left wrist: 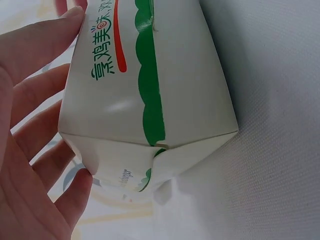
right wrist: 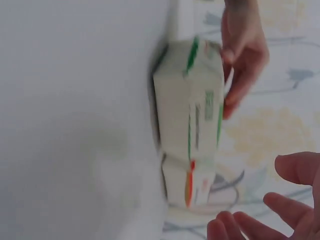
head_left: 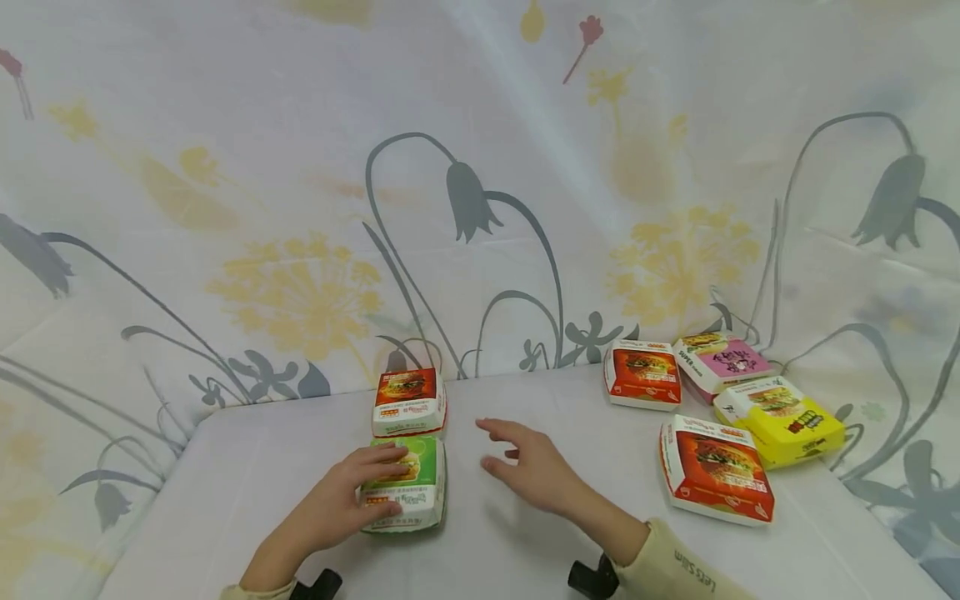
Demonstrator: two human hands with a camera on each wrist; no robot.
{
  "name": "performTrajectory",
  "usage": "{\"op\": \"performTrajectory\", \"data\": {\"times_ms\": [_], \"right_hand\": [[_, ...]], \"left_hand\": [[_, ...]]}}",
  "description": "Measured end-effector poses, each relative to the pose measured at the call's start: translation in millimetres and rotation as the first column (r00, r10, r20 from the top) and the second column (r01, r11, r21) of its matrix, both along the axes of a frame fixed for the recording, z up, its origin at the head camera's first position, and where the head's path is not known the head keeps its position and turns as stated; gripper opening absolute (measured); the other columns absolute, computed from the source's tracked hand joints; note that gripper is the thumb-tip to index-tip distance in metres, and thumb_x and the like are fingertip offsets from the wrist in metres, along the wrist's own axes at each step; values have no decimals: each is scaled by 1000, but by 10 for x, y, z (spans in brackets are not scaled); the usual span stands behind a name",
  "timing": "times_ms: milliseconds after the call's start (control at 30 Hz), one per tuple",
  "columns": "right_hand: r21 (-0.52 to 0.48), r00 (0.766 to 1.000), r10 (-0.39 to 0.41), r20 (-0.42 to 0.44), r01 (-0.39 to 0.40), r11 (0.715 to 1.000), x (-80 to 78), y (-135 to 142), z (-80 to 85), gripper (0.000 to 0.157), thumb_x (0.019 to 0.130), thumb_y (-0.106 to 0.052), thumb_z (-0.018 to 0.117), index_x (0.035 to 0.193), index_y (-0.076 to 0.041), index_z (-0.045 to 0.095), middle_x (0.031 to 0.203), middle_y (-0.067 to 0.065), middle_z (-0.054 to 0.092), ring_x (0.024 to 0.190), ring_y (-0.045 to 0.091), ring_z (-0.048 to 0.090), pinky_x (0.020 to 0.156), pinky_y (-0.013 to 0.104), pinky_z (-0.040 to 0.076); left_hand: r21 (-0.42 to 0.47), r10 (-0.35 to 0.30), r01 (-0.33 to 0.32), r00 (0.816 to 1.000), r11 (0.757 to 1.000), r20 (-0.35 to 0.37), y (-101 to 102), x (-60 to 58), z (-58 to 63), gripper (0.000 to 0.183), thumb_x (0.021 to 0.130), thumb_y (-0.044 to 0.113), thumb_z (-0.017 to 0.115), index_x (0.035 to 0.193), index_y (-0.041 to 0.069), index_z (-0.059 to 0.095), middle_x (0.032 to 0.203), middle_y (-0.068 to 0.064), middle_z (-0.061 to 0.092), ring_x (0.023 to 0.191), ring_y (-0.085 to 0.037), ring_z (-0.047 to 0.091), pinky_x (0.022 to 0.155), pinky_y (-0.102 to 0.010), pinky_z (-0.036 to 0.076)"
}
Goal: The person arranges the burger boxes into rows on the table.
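While a patterned cloth (head_left: 480, 100) fills the back, the white table (head_left: 555, 400) takes up the front. Over on the right you've got a near red box (head_left: 716, 469), a yellow box (head_left: 780, 421), a pink box (head_left: 723, 364) and a far red box (head_left: 643, 375). Left of centre, a red-and-white box (head_left: 409, 402) sits far, with the green-and-white box (head_left: 423, 487) on its near side, looks like they're touching. Left hand (head_left: 348, 496) rests on the green one from the left, fingers spread and fairly straight, not clamped. Right hand (head_left: 540, 467) is off to the right, fingers loosely bent, holding nothing. Tip imo: go light with the left, since thin card probably dents easily, and spread the pressure so the box doesn't skew against its neighbour.
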State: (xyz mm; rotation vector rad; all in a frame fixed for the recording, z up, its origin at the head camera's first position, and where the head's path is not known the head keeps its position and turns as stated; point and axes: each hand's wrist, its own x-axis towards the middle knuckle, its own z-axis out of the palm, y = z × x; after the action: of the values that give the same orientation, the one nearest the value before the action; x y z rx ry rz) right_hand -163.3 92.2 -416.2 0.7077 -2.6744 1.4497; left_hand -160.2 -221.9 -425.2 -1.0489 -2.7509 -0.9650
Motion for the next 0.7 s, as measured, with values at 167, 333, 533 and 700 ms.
{"op": "performTrajectory", "data": {"times_ms": [167, 333, 533, 700], "right_hand": [[16, 997, -79, -18, 79, 997, -190, 302, 170, 46, 95, -15, 68, 139, -10, 59, 137, 10, 60, 119, 30, 59, 94, 44, 52], [16, 989, -148, 21, 148, 989, -378, 661, 370, 43, 96, -12, 66, 138, -9, 60, 133, 14, 62, 118, 34, 60, 94, 45, 52], [0, 976, -213, 48, 213, 977, -579, 1138, 614, 43, 97, -8, 63, 140, -4, 57, 136, 20, 59, 123, 39, 56, 95, 47, 51], [-27, 961, -238, 137, 244, 969, -734, 1537, 715, 45, 101, -12, 57, 145, -4, 50, 144, 21, 51, 126, 39, 52, 87, 26, 51]], "left_hand": [[-6, 15, -15, 1000, 1000, -14, 16, 5, 0, 47, 86, 40, 77, 127, 21, 69, 144, 2, 54, 132, -28, 48, 102, -54, 43], [10, 14, -14, 1000, 1000, -13, 21, -10, -11, 46, 85, 38, 78, 127, 21, 70, 143, 4, 55, 132, -26, 48, 103, -53, 42], [24, 11, -11, 1000, 1000, -4, 8, -3, -37, 46, 85, 40, 77, 126, 21, 71, 142, 3, 56, 133, -27, 47, 103, -54, 41], [29, 9, -9, 1000, 1000, 2, 3, -3, -25, 45, 85, 40, 77, 125, 21, 71, 142, 2, 56, 133, -27, 47, 104, -54, 41]]}}
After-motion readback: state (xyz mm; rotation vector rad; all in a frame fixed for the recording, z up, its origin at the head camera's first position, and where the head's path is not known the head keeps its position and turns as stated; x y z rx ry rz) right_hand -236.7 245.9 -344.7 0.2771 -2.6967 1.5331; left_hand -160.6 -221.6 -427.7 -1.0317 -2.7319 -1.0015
